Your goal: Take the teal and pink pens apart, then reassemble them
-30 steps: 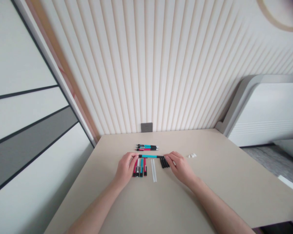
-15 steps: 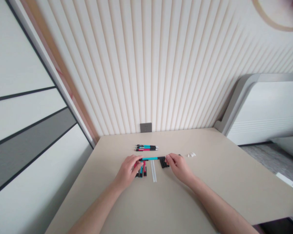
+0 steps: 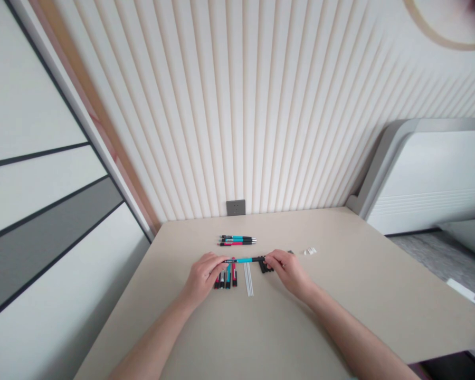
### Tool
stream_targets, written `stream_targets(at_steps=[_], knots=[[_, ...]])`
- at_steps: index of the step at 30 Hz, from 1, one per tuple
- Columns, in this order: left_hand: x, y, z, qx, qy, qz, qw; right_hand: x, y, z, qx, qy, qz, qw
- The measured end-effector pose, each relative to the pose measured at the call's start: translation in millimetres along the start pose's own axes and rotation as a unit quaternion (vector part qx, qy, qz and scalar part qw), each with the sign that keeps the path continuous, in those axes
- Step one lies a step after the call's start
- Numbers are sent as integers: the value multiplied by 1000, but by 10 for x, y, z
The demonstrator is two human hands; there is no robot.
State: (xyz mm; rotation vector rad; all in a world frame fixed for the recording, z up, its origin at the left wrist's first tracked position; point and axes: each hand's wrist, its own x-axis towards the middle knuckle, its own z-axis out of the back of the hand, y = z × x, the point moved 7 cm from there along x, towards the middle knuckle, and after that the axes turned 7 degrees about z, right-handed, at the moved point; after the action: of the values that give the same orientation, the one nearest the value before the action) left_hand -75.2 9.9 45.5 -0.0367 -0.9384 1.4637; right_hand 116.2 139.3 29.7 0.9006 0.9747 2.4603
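A blue and black pen (image 3: pixel 244 260) lies level between my two hands, above the table. My left hand (image 3: pixel 206 272) pinches its black clip end. At the black tip end, my right hand (image 3: pixel 284 267) closes its fingertips on the pen; the tip itself is hidden. Below and beside my left hand lie several pen barrels (image 3: pixel 228 277) in red, white and blue with black ends. Thin white refills (image 3: pixel 248 278) lie side by side under the pen. Several black grip pieces (image 3: pixel 265 265) sit partly behind my right hand.
Pens with silver tips (image 3: pixel 237 240) lie in a row farther back on the beige table (image 3: pixel 237 338). Small white parts (image 3: pixel 309 251) are on the right. A dark wall socket (image 3: pixel 236 207) is at the table's rear edge. A bed headboard (image 3: pixel 431 179) stands at right.
The pen has turned, so its clip side with white lettering now shows. My left hand has shifted slightly left, uncovering more of the barrels. Both hands still hold the pen.
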Motion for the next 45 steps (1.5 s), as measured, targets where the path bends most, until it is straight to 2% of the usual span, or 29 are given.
stream_targets(at_steps=[3, 8, 15, 21, 25, 31, 37, 42, 45], knots=[[11, -6, 13, 1, -2, -2, 1000, 0, 15, 15, -20, -10, 21, 1000], [32, -33, 40, -3, -17, -8, 1000, -7, 20, 50, -23, -37, 16, 999], [25, -28, 34, -4, -23, -19, 1000, 6, -8, 7, -13, -15, 1, 1000], [25, -15, 24, -5, -19, -13, 1000, -20, -66, 18, -3, -42, -25, 999], [25, -19, 23, -6, -19, -14, 1000, -11, -49, -7, 7, -22, -19, 1000], [26, -12, 22, -14, -20, -14, 1000, -19, -91, 27, 12, -49, -46, 998], [16, 35, -4, -16, -15, -9, 1000, -14, -99, -1, 34, -30, -49, 998], [14, 79, -8, -5, -15, 16, 1000, -3, -36, 107, 24, -77, -20, 997], [11, 113, -4, 5, -17, 40, 999, 13, -46, 290, 3, -115, -16, 993]])
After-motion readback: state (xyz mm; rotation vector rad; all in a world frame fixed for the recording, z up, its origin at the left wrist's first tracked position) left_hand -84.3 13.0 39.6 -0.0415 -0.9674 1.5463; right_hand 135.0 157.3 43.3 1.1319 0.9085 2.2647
